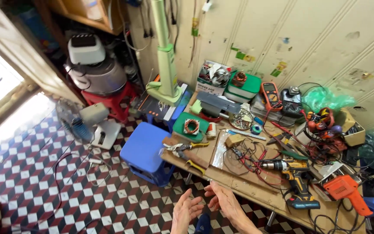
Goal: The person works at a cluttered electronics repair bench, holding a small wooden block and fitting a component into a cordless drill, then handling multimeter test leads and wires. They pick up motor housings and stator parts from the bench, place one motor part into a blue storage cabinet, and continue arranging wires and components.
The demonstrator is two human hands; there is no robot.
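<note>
**Empty hands at the bench edge**

Your bench is a low wooden table running from the upper middle of the view to the lower right, its top crowded with tools and wire. Its near edge, bare pale wood, is the thing closest to your hands. Beyond it, to the left, stands a blue stool on the checked floor of red, white and dark tiles. Further left a small fan lies on the floor, and a tall pale green stand rises against the wall.

On the bench, a yellow and black drill lies on its side amid red and black leads. To its right lies an orange tool with a pistol grip. Near the wall sit a green box carrying a copper coil, and an orange meter. Yellow-handled pliers rest at the bench's left end.

Your left hand is low in the view, fingers loosely spread and slightly curled, holding nothing. Your right hand is just beside it, palm turned inward, fingers extended, also bare of any object. The two hands are close together but not pressed against each other. Both hover just in front of the bench edge, over the floor.
</note>
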